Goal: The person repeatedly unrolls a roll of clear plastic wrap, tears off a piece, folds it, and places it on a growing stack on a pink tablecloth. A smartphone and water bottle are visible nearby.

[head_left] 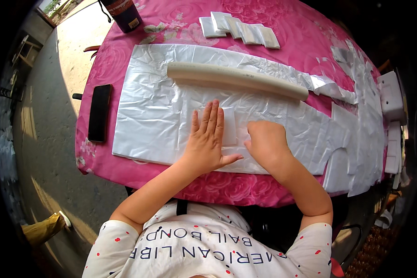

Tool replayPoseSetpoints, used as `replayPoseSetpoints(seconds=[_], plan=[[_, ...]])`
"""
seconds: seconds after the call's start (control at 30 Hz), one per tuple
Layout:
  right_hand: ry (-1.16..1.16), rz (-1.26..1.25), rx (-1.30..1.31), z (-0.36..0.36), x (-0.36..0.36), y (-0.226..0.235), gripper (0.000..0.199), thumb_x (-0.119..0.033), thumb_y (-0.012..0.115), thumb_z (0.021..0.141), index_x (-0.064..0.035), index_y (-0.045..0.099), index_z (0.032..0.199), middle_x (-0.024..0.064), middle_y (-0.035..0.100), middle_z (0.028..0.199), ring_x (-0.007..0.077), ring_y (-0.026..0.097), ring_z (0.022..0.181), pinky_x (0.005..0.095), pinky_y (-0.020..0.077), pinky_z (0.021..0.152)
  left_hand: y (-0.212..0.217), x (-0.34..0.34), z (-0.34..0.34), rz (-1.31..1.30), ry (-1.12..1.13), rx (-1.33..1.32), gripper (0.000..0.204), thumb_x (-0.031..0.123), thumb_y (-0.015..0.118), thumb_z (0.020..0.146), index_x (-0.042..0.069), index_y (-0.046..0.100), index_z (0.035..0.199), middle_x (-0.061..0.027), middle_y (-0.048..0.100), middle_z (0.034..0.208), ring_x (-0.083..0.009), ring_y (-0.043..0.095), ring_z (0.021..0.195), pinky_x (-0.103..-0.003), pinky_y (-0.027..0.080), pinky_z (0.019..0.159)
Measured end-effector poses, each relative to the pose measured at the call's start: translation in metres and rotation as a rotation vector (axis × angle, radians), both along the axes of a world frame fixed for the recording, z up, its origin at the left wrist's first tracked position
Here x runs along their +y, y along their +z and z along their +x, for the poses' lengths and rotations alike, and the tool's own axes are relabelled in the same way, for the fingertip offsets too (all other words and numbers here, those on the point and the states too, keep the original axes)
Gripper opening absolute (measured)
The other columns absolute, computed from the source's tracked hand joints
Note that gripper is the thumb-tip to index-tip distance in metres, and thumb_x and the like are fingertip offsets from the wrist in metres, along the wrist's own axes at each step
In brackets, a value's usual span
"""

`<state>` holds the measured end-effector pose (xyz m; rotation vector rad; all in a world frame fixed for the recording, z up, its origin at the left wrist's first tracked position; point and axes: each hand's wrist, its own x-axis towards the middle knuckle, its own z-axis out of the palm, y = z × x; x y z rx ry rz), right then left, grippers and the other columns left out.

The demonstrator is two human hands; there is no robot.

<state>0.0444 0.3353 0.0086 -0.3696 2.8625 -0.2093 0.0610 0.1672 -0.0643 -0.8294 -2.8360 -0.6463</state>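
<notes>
My left hand (206, 140) lies flat, fingers stretched forward and thumb out to the right, on a stack of thin white plastic sheets (146, 109). Beneath its fingers is a small white square (229, 124), partly hidden by the hand. To its right, my right hand (268, 144) is closed with the fingers curled down at the plastic. Whatever it pinches, if anything, is hidden. Beyond both hands, a long beige tube (236, 79) rests across the sheets.
Several small flat white packets (250, 33) lie at the far side of the pink flowered tablecloth (194, 187). A black phone (100, 113) is at the left edge, and a dark cup (123, 16) stands far left. Loose plastic pieces (356, 120) cover the right end.
</notes>
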Motion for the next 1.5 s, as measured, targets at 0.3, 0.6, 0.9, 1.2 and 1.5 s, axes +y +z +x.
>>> replayPoseSetpoints(seconds=[0.3,0.6,0.9,1.2,1.5], plan=[[0.377,-0.442,0.403,-0.018,-0.037,-0.062,0.058,-0.034,0.064,0.08,-0.0001,0.049,0.124,0.0217,0.043,0.132,0.0342,0.041,0.124,0.0428,0.0314,0.104,0.024,-0.072,0.073,0.88,-0.003,-0.772,0.049,0.024,0.062,0.085,-0.002,0.049,0.125,-0.0168,0.055,0.12,-0.0221,0.057,0.105,-0.034,0.044,0.09],[0.249,-0.593,0.055,0.088,-0.073,-0.06,0.075,-0.055,0.04,0.091,-0.0046,0.022,0.144,0.0224,0.016,0.149,0.036,0.012,0.139,0.0478,0.0096,0.111,0.018,-0.12,0.143,0.851,0.605,-1.696,0.031,0.017,0.057,0.091,-0.002,0.056,0.116,-0.0113,0.063,0.111,-0.0187,0.061,0.1,-0.028,0.05,0.083],[0.342,-0.803,-0.156,0.137,-0.105,-0.054,0.067,-0.039,0.048,0.091,-0.0048,0.023,0.143,0.0219,0.009,0.15,0.0357,0.004,0.14,0.0485,0.0086,0.111,0.0,-0.122,0.155,1.074,0.801,-1.578,0.022,0.016,0.059,0.09,-0.005,0.061,0.098,-0.0121,0.065,0.084,-0.0151,0.064,0.071,-0.026,0.054,0.064],[0.65,-0.723,-0.015,0.069,-0.063,-0.023,0.01,-0.014,0.064,0.079,-0.0053,0.063,0.082,0.009,0.062,0.103,0.0265,0.053,0.112,0.0405,0.0382,0.098,0.079,-0.099,0.089,0.245,0.009,-0.635,0.016,0.004,0.068,0.071,0.001,0.067,0.087,-0.0132,0.068,0.081,-0.0198,0.067,0.068,-0.027,0.053,0.064],[-0.344,-1.44,0.146,-0.147,0.053,-0.005,0.019,-0.018,0.063,0.088,0.001,0.066,0.091,0.0021,0.064,0.085,0.0075,0.056,0.074,0.0212,0.0436,0.07,0.091,-0.085,0.04,0.427,-0.058,-0.46,0.044,0.014,0.072,0.073,0.004,0.056,0.113,-0.015,0.053,0.127,-0.0318,0.054,0.11,-0.038,0.045,0.09]])
